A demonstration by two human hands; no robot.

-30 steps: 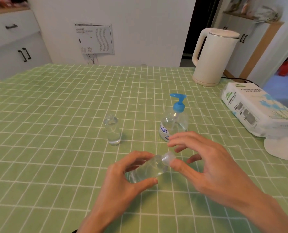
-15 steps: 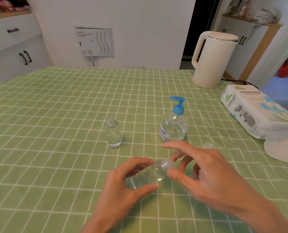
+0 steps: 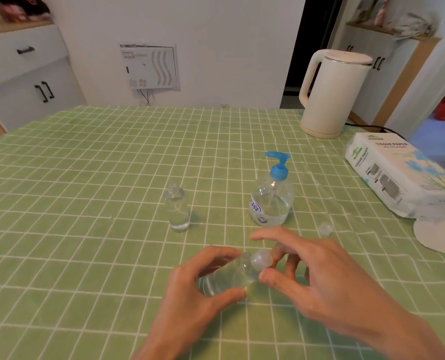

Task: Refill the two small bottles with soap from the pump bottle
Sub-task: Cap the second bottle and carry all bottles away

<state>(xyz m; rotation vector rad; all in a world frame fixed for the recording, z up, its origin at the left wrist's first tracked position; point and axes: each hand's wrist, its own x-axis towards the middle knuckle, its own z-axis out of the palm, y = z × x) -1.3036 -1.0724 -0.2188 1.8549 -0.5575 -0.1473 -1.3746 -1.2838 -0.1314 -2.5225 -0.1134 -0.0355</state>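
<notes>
Left hand (image 3: 190, 289): lower centre, thumb and fingers clamped round the held bottle (image 3: 229, 276), which tilts right.
Right hand (image 3: 320, 276): lower right, thumb and fingers pinching that bottle's cap (image 3: 261, 259).
Open bottle (image 3: 178, 210): upright at centre, uncapped, on the green checked cloth (image 3: 86, 178).
Pump bottle (image 3: 272, 201): upright, right of centre.
Loose cap (image 3: 325, 228): on the cloth, lower right of the pump bottle.

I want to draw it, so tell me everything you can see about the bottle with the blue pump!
The pump bottle is clear plastic with a blue pump top, its spout pointing left. A white and blue label sits low on its front. Clear liquid fills its lower part. It stands upright on the green checked tablecloth, and nothing else touches it.
</notes>
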